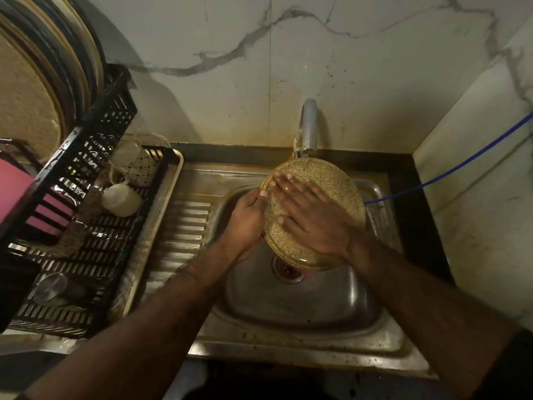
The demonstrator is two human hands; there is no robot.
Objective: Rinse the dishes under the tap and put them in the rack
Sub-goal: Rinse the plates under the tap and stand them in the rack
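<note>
A round speckled beige plate (331,180) is held tilted over the steel sink (302,307), just below the tap (308,125). My left hand (248,220) grips the plate's left rim, fingers curled behind it. My right hand (308,215) lies flat on the plate's face with straight, wet fingers spread toward the upper left. The black plastic rack (95,157) stands to the left of the sink.
The rack holds two pale cups (121,199), a steel cup (50,287), a pink item (14,186) and large upright plates (43,82). A ribbed steel drainboard (184,226) lies between rack and basin. A blue hose (461,163) runs in from the right wall.
</note>
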